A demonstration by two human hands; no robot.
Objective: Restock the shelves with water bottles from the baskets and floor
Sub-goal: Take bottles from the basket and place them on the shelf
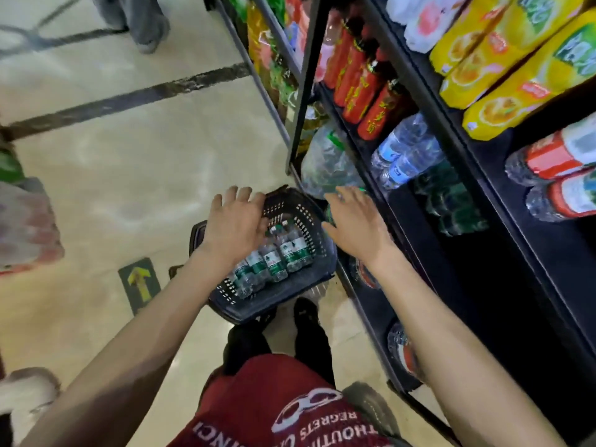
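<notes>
While left hand (233,221) and right hand (354,217) spread empty | water bottles (277,253) lie between them, seemingly untouched

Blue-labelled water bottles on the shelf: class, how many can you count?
2. One blue-labelled bottle is beside the red bottles; the second blue-labelled bottle is next to it, towards the green-labelled bottles. Others may be hidden behind them.

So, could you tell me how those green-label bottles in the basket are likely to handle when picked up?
The bottles appear full, so probably heavy for their size. Smooth clear plastic may slip a little. They seem to lie on their sides in the basket, so a loose one would likely roll.
</notes>
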